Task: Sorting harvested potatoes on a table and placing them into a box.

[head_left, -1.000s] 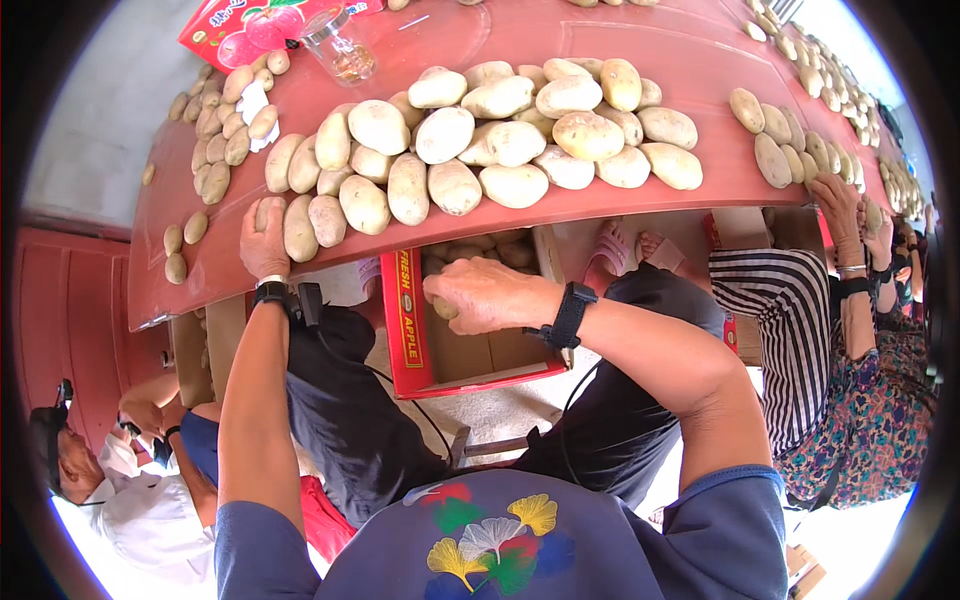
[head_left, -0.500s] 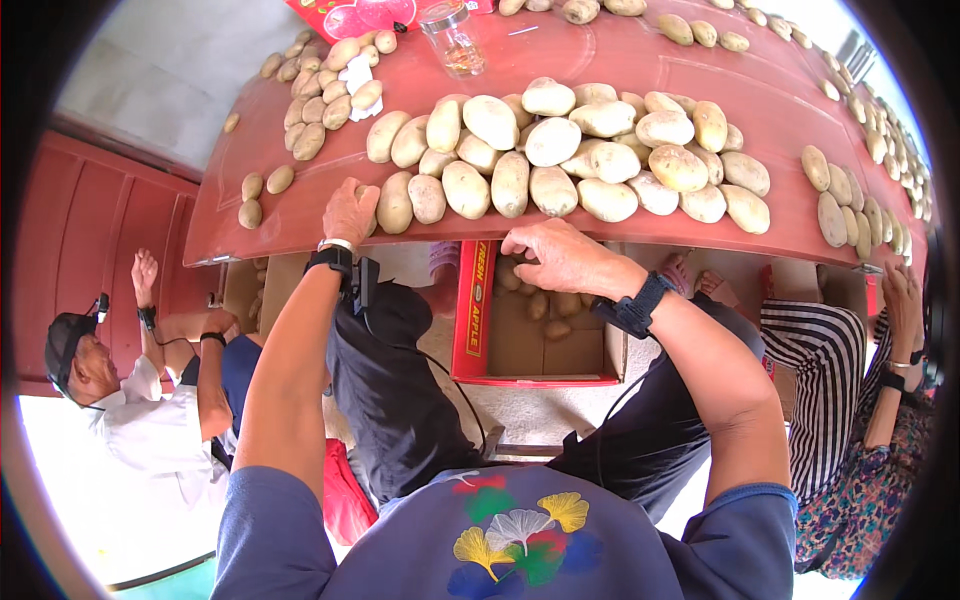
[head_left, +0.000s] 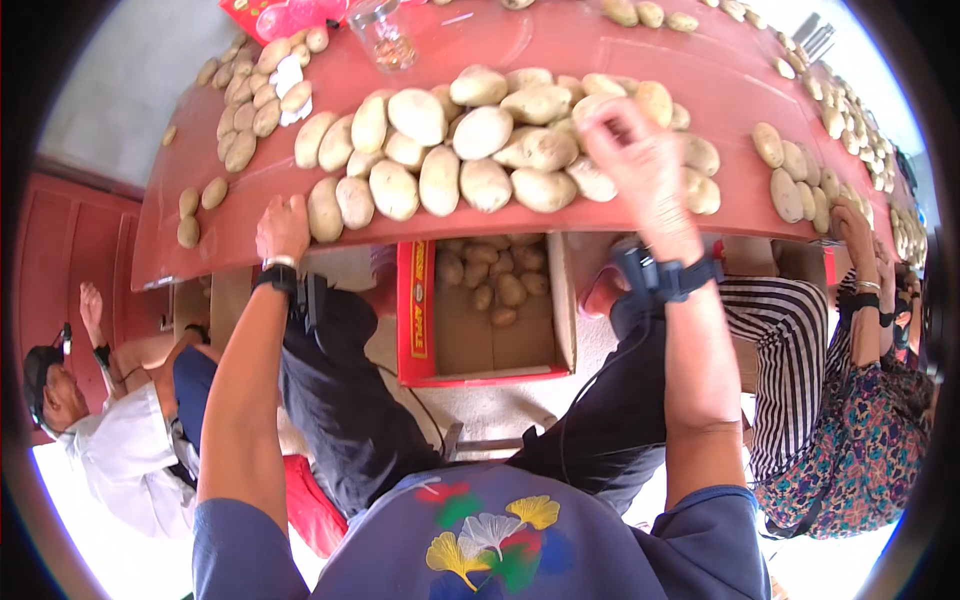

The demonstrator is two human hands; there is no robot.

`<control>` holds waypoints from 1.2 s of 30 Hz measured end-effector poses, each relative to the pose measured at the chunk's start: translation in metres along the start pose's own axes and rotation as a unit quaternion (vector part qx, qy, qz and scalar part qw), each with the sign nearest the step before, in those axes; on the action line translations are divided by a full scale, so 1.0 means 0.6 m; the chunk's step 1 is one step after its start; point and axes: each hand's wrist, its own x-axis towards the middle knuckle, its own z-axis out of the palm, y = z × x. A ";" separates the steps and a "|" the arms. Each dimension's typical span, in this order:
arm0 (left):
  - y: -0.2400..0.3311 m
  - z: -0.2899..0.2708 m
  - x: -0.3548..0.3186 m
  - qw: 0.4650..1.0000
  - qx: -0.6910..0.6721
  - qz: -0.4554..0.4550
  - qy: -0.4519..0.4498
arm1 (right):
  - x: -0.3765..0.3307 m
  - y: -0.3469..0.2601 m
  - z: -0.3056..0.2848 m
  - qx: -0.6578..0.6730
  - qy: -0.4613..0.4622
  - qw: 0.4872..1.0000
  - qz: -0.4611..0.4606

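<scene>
A long heap of pale potatoes [head_left: 438, 180] lies along the near side of the red table [head_left: 390, 228]. My left hand [head_left: 284, 228] rests at the table's front edge, just left of the heap's end potato [head_left: 324, 210]. Its fingers are curled closed, and whatever they may hold is hidden. Over the right part of the heap my right hand [head_left: 637, 150] reaches out, somewhat blurred. Thumb and fingers are curved with a gap between them, and no potato shows in it. Below the table edge stands a red-sided cardboard box [head_left: 408, 335] with several smaller potatoes [head_left: 510, 288] inside.
Smaller potato groups lie at the left [head_left: 240, 115] and right [head_left: 790, 190] of the table. A clear glass jar [head_left: 385, 42] stands farther back. One person [head_left: 120, 430] sits at the left; another in striped trousers [head_left: 790, 350] sits close on my right.
My right hand has moved from above the box up over the potato heap. My left hand has come off the heap's left end potato. The whole view has shifted, so the table appears farther left.
</scene>
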 end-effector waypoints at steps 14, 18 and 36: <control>-0.037 0.006 0.078 0.931 0.183 0.274 -0.155 | -0.004 0.026 -0.039 -0.348 -0.097 0.931 0.055; 0.003 -0.008 0.035 0.997 0.022 -0.007 -0.080 | -0.005 0.032 -0.037 -0.292 -0.141 0.944 0.059; 0.026 -0.023 0.014 0.995 0.042 -0.069 -0.064 | 0.000 -0.002 0.002 0.564 -0.108 0.782 0.241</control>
